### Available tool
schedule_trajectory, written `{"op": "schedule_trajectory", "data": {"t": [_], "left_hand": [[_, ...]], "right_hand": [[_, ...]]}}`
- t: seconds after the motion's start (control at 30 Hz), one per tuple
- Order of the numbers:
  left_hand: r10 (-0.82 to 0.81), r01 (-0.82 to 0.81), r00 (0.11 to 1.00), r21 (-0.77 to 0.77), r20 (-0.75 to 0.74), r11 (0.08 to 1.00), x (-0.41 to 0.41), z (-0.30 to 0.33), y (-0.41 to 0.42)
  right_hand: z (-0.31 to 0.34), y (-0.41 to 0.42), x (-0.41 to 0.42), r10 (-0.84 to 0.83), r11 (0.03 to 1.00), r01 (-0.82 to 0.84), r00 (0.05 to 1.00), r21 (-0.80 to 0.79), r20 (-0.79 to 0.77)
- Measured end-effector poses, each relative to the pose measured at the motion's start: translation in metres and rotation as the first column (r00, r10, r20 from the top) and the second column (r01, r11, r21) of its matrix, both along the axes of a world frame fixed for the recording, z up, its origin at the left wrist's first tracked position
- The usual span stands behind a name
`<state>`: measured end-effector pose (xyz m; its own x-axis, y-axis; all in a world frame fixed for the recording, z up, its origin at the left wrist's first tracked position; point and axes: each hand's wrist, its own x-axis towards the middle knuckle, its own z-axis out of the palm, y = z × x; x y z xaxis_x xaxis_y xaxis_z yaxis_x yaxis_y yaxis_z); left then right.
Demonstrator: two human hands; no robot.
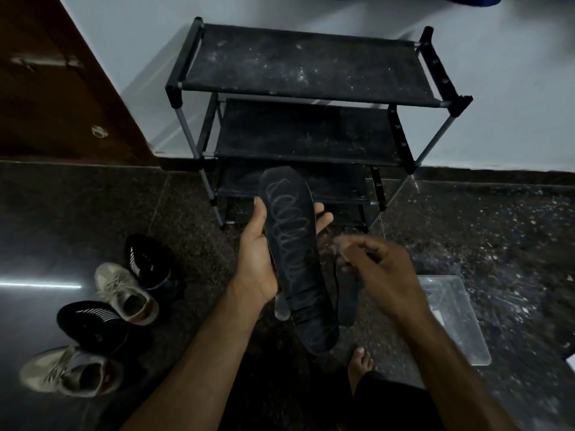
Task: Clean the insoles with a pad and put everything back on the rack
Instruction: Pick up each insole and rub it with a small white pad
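Against the pale wall stands a black shoe rack [311, 66] with dusty fabric shelves, on a dark speckled floor [497, 231]. Left of the person, four shoes lie on the floor: two grey sneakers [124, 293] and two black ones [146, 265]. At the right a clear plastic tray [451, 318] sits on the floor. Before the rack, the left hand [258, 256] grips a black insole [292, 259] marked with looping pale streaks, fingers curled round its edges, toe end pointing to the rack. A second insole [347, 297] lies just beside it, below the right hand [370, 262], whose fingers are curled; it is blurred, so I cannot tell what it pinches.
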<state>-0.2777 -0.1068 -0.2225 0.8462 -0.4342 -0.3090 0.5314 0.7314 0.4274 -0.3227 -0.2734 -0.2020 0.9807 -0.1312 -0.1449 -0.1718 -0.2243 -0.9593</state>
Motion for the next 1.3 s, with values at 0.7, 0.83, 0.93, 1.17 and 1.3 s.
{"op": "schedule_trajectory", "data": {"t": [0.7, 0.83, 0.93, 1.17, 1.3], "left_hand": [[-0.177, 0.173, 0.984, 0.340, -0.020, 0.924, -0.012, -0.016, -0.031], [-0.203, 0.191, 0.979, 0.373, -0.006, 0.908, -0.015, -0.017, -0.032], [-0.158, 0.147, 0.988, 0.378, -0.002, 0.914, -0.014, -0.018, -0.031], [-0.234, 0.218, 0.972, 0.338, 0.009, 0.916, -0.019, -0.016, -0.035], [-0.167, 0.153, 0.986, 0.335, 0.012, 0.929, -0.018, -0.015, -0.035]], "right_hand": [[0.001, 0.008, 0.043, -0.080, 0.867, 0.274, 0.901, -0.416, 0.427], [0.001, 0.019, 0.038, 0.008, 0.864, 0.214, 0.900, -0.457, 0.437], [0.002, 0.024, 0.036, 0.091, 0.852, 0.160, 0.892, -0.498, 0.442], [0.003, -0.004, 0.042, -0.083, 0.848, 0.299, 0.891, -0.438, 0.447], [0.001, 0.031, 0.031, 0.083, 0.875, 0.140, 0.900, -0.464, 0.427]]}}
